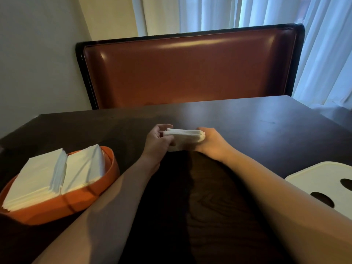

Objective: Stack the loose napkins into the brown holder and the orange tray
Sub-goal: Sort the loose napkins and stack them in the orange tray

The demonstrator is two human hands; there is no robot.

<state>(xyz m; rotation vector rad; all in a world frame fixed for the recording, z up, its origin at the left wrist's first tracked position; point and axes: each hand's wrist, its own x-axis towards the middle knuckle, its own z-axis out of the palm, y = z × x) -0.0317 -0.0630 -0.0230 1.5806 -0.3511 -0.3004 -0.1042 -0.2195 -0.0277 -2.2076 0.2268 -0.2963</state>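
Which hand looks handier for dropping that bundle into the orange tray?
Probably the left hand. It already grips the napkin bundle and is on the same side as the orange tray; the right hand would have to cross over.

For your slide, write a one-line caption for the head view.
Both hands, left hand and right hand, square a napkin bundle beside the orange tray.

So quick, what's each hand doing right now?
Left hand: grips the napkin bundle.
Right hand: holds the bundle's other end.
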